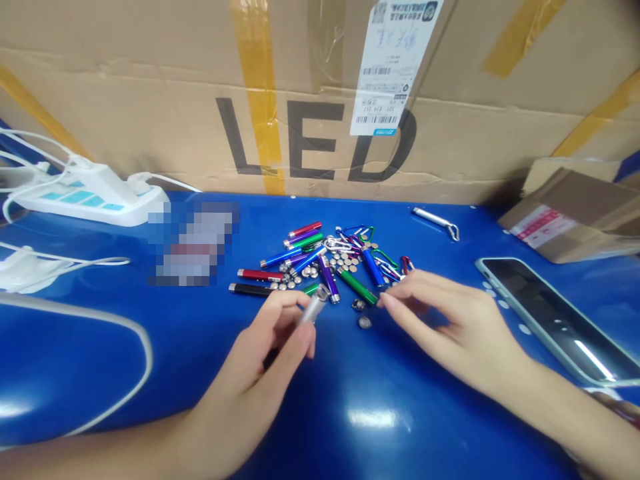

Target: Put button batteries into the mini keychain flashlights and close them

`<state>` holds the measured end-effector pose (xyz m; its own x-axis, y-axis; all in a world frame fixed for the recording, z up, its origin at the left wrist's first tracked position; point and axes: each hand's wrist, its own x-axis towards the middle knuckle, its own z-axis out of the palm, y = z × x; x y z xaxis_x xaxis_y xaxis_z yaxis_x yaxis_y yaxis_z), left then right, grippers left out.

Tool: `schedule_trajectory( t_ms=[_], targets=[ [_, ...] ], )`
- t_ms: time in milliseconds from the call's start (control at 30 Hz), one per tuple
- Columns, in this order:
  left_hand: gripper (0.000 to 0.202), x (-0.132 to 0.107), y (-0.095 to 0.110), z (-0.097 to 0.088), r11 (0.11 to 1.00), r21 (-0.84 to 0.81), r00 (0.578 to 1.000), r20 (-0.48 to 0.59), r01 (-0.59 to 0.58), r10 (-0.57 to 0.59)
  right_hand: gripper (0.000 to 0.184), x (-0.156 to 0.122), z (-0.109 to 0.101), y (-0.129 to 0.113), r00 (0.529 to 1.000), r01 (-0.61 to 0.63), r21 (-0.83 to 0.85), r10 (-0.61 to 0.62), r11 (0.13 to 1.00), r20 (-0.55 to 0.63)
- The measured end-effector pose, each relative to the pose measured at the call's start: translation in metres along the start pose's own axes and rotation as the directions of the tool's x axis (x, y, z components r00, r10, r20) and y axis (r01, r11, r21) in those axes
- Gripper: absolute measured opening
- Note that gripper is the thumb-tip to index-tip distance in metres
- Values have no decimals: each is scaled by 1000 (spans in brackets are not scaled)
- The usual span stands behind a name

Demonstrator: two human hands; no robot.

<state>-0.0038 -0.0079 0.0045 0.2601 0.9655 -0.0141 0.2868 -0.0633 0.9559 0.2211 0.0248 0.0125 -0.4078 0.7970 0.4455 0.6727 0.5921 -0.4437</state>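
My left hand [273,363] is closed round a small silver flashlight tube [313,308], which tilts up with its open end facing away from me. My right hand [450,320] hovers at the right of the pile, thumb and forefinger drawn together by the end of a green flashlight tube [357,287]; whatever lies between the fingertips is hidden. Between the hands are a small round metal cap [365,323] and a dark ring-like part [358,305]. Farther off lie red, blue, purple and black tubes, several button cells [345,260] and coloured carabiner clips [383,259].
A large cardboard box [175,133] marked LED stands along the back. On the left are a white power strip [100,197] and cables; a blurred-out item [197,243] lies near them. Rightward are a phone [555,320], a silver flashlight with clip [433,217] and a small carton [575,213].
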Motion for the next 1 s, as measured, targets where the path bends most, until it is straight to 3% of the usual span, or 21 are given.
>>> schedule_trajectory(
  t_ms=[133,333,600,700,800,900,1000],
  targets=[
    [20,1,-1,-1,998,-37,998,59,40,-38,12,7,4,17,996,60,-158,-70,986,-61],
    [19,1,1,-1,994,-79,991,110,80,-71,21,33,15,24,996,93,-263,-87,960,34],
    [15,-3,4,1,993,-121,992,125,11,4,17,79,31,29,980,141,-437,-63,888,187],
    [11,-3,3,0,991,-134,993,120,5,12,16,81,26,24,988,114,-355,-69,928,138],
    [14,-2,2,-2,986,-158,997,65,48,-39,15,70,19,15,999,11,-100,-6,995,50],
    [18,1,2,-2,973,-177,989,27,147,-144,15,56,14,5,991,-131,103,128,986,35],
    [22,3,2,-1,963,-191,982,24,190,-189,13,44,11,0,987,-161,138,159,977,19]
  ],
)
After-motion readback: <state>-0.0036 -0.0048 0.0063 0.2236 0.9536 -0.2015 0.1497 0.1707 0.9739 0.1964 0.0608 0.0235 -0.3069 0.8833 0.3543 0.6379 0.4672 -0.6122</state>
